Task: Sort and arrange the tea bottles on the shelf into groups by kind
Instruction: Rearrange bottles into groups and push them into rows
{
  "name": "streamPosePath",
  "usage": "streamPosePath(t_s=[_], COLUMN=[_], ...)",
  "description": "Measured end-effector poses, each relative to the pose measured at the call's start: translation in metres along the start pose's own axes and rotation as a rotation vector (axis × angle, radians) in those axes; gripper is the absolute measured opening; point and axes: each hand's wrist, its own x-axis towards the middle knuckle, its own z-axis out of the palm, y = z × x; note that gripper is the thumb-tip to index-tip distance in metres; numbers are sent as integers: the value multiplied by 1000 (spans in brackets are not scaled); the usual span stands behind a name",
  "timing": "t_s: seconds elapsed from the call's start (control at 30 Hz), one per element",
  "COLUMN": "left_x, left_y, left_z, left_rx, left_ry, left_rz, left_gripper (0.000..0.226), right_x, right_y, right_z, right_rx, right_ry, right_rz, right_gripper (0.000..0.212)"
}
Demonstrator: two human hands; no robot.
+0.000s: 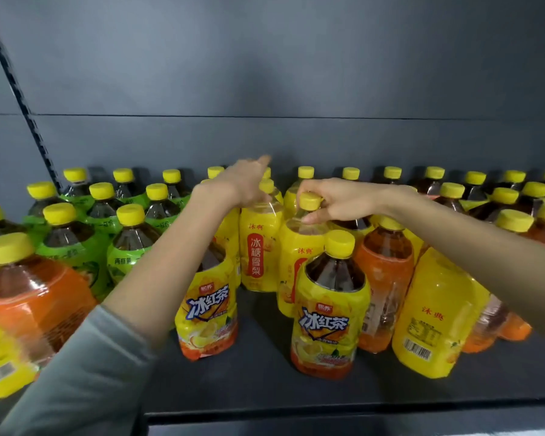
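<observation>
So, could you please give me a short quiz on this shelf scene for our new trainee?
1. True or false: the right hand grips a bottle cap with its fingers.
2. Which label colour do the left rear bottles carry? A orange, B green, C blue.
3. Fill in: every cap in view is ____.
Key: 1 true; 2 B; 3 yellow.

Bottles stand on the shelf [258,382] in rows from the back wall [296,136] forward, with a tight block of bottles [129,247] at left rear. Front centre: left iced-tea bottle [206,313] and right iced-tea bottle [328,313], apart. Behind their gap: left pear-drink bottle [258,247] and right pear-drink bottle [296,243], side by side.
</observation>
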Motion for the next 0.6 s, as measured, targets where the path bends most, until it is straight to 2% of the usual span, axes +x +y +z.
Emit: streamPosePath(t_s=[0.07,0.2,0.43,0.6], left_x=[6,11,7,9], left_y=[1,-3,-4,-1], left_z=[14,27,31,32], left_rx=[4,-68,-109,-110], left_ry=[-88,9,37,48], left_rz=[-14,-13,-9,-34], left_gripper=[68,56,62,60], right_x=[-1,-7,-16,-16], right_y=[2,3,-13,-16], right_z=[-1,-9,-81,-123], right_rx=[-45,-35,165,174], right_ry=[13,47,157,225], right_rz=[12,19,23,42], right_gripper=[25,23,22,19])
